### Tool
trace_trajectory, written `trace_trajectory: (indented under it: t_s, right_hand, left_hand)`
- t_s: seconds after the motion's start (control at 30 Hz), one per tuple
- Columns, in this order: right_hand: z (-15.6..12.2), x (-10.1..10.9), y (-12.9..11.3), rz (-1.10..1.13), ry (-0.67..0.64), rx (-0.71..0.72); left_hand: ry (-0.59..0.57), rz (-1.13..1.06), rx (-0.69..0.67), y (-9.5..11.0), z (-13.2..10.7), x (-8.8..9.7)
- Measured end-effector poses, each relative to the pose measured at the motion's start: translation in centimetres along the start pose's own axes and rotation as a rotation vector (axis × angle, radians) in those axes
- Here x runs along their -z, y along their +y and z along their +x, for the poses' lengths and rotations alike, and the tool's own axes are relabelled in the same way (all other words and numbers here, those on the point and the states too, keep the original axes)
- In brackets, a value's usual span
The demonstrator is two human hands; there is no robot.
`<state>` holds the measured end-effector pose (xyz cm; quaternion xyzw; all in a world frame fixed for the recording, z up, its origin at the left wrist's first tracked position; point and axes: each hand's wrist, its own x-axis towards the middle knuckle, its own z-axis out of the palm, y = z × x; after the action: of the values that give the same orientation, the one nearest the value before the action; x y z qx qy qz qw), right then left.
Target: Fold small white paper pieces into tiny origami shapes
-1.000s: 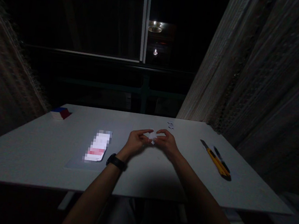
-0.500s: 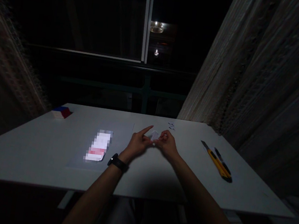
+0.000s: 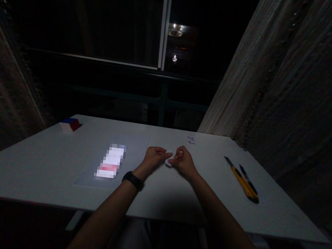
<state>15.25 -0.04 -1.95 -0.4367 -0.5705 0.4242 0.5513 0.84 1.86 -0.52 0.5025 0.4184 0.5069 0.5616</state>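
Observation:
A small folded piece of white paper (image 3: 168, 163) is between my hands, above the middle of the white table. My right hand (image 3: 186, 163) pinches it with thumb and fingertips, the other fingers curled. My left hand (image 3: 155, 156), with a black watch on its wrist, meets the paper from the other side. Its thumb and fingers are drawn together at the paper's upper edge, though the exact contact is hard to see. Much of the paper is hidden by the fingertips.
On the white table (image 3: 41, 178), a lit phone (image 3: 110, 162) lies on a paper sheet (image 3: 84, 180) at left. A coloured cube (image 3: 69, 124) sits at the far left. To the right are a yellow utility knife (image 3: 242, 180) and a pen (image 3: 248, 179). Small dark marks (image 3: 191, 140) show farther back.
The paper, which stood up as a pale peak between my hands, now shows lower and smaller. My left index finger has come down from its raised position toward the thumb.

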Motion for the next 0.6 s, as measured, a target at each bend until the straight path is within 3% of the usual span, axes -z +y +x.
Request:
trace_trajectory:
  t_s: [0.17, 0.6]
  right_hand:
    - [-0.23, -0.26, 0.19, -0.039, -0.066, 0.02]
    - [-0.07, -0.93, 0.6, -0.055, -0.025, 0.056]
  left_hand:
    - [0.125, 0.013, -0.005, -0.22, 0.07, -0.17]
    - [0.051, 0.092, -0.089, -0.67, 0.35, -0.3]
